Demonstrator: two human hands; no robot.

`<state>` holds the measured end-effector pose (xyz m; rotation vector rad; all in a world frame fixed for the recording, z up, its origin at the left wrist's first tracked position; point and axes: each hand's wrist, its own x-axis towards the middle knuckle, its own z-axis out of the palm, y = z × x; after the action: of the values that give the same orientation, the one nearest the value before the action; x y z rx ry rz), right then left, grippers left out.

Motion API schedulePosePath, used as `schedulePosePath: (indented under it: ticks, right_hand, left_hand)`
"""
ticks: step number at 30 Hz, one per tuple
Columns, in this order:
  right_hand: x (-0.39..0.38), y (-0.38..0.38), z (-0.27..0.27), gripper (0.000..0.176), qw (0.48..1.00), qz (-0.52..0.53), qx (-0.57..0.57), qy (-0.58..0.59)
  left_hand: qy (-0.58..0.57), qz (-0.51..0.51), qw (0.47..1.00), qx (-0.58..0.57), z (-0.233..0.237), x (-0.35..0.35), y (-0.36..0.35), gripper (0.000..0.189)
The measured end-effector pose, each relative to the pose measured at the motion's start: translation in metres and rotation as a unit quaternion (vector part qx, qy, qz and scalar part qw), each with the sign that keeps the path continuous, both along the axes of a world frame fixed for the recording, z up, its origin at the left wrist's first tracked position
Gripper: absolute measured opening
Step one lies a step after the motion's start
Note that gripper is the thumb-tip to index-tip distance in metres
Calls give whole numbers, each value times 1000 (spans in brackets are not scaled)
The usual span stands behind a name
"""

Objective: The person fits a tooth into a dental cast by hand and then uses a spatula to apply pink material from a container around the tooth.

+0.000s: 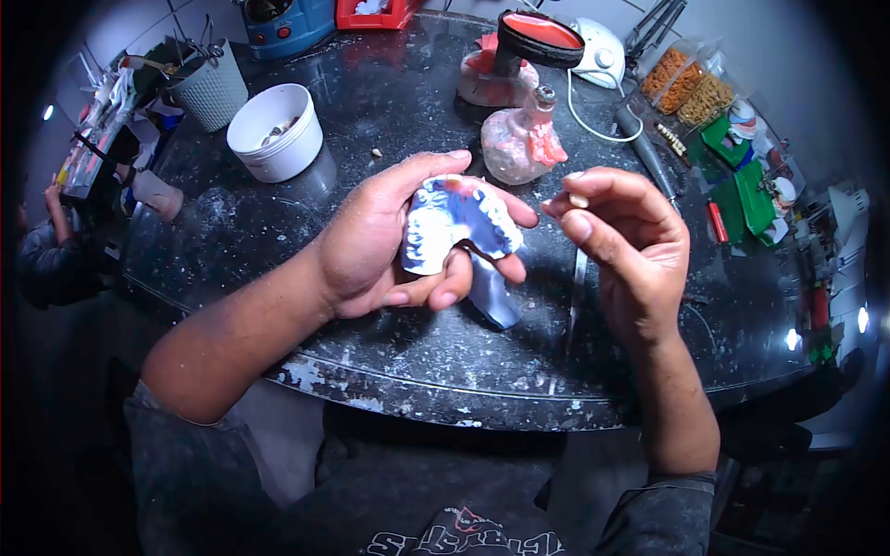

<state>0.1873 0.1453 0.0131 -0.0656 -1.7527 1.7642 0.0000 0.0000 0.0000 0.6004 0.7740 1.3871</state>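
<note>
My left hand [366, 236] holds a dental cast [431, 227], its palm and fingers cupped around the horseshoe of teeth. Bright white shows on the cast's left side and blue on its right, with a reddish patch near the top. Below the cast, a smooth blue-grey piece [494, 295] extends toward the table edge, its upper end hidden by the fingers. To the right, my right hand [630, 241] is raised in a pinch, thumb and fingers close together. A tiny pale spot shows at its fingertips; I cannot tell what it is.
On the dark, stained table [371, 361] stand a white tub [276, 139] and a glass flask-like burner [519, 144] with pink residue. Behind them is a black-rimmed round dish [542, 37] of pink material. A handpiece [646, 153] and green trays [746, 199] lie right. Another person [57, 222] is far left.
</note>
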Motion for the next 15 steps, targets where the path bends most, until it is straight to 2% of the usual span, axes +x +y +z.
schedulePosePath:
  ticks: [2,5,6,7,9,10,11,12,13,15]
  right_hand:
    - [2,-1,0,27,1000,1,-1,8]
    - [-1,-11,4,23,1000,2,-4,13]
    - [-1,-8,4,18,996,-33,79,-14]
    - [-1,-6,5,18,996,-33,82,-15]
    - [-3,-3,6,16,979,-63,187,-56]
    - [-4,1,5,15,962,-78,254,-67]
    - [-4,3,4,15,961,-74,257,-66]
    - [-5,5,4,15,943,-78,312,-82]
    - [-6,5,3,15,923,-82,364,-97]
    - [-11,5,0,16,915,-79,386,-86]
  left_hand:
    - [-75,-47,996,16,-2,1,0,79]
    - [-110,-65,992,26,4,-2,-5,80]
    - [-104,-63,992,25,4,-1,-5,81]
    - [-105,-63,992,27,5,0,-5,81]
    - [-80,-31,996,38,9,2,-6,70]
    - [-21,8,998,58,12,1,-6,62]
    - [38,48,995,78,15,-1,-6,55]
    - [119,99,980,124,25,-7,-9,43]
    - [185,192,953,146,32,-12,-11,41]
    - [366,286,862,205,47,-36,-20,39]
